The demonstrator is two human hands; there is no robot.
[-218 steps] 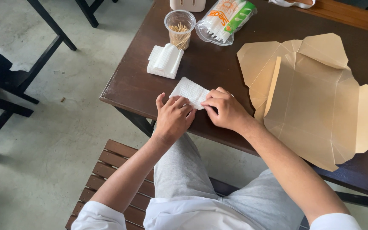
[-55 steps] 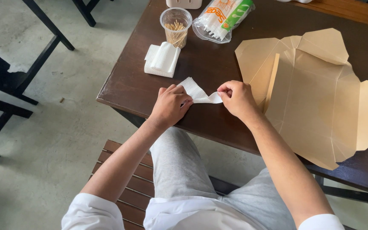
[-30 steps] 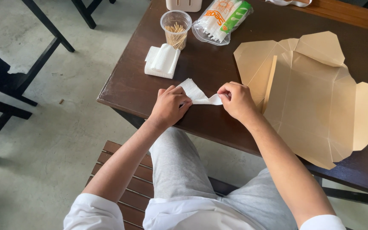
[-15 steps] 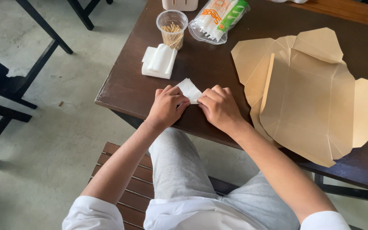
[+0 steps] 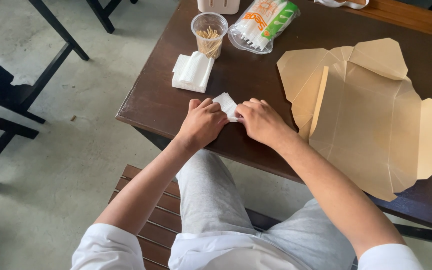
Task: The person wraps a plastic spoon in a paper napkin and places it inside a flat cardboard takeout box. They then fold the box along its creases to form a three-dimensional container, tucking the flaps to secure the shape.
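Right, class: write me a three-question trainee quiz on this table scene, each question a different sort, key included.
1. True or false: both hands press the small white folded paper napkin at the dark brown wooden table's near edge.
2. What fills the clear plastic cup? A) water B) wooden toothpicks C) coins
3. Which hand is nearer the flat unfolded brown cardboard box?

Key
1. True: left hand and right hand both rest on it.
2. B
3. The right hand.

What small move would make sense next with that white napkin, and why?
Probably press the fold flat: both the left hand and the right hand pinch the small white napkin against the dark table, with only one corner showing.
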